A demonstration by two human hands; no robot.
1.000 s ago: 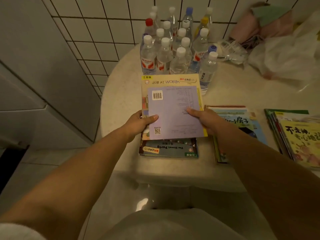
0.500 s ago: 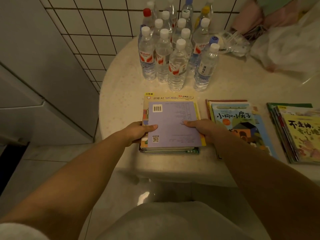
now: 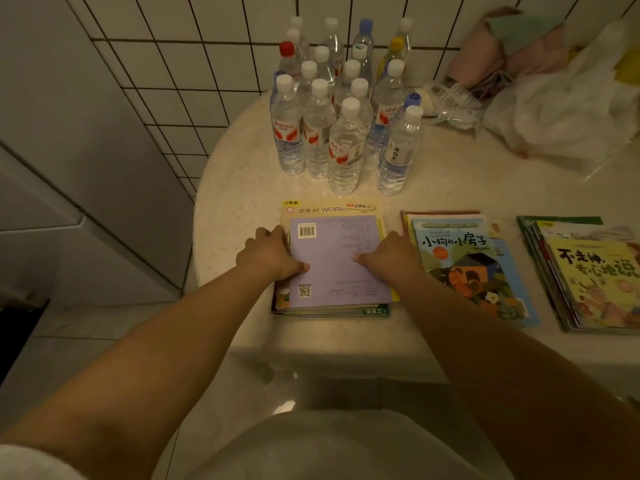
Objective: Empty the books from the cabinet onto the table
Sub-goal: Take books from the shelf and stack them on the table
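left hand [image 3: 268, 256] and right hand [image 3: 389, 259] pinch the book stack [image 3: 337, 268] at its nine and three o'clock edges; square it flat on the desk [image 3: 242, 188] before releasing.

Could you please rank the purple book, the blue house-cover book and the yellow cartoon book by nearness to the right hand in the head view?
1. Purple paper-covered book: gripped by the right hand.
2. Blue house-cover book: just to its right.
3. Yellow cartoon book: far right.

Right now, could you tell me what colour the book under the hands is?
The book is pale purple, clearest in the head view.
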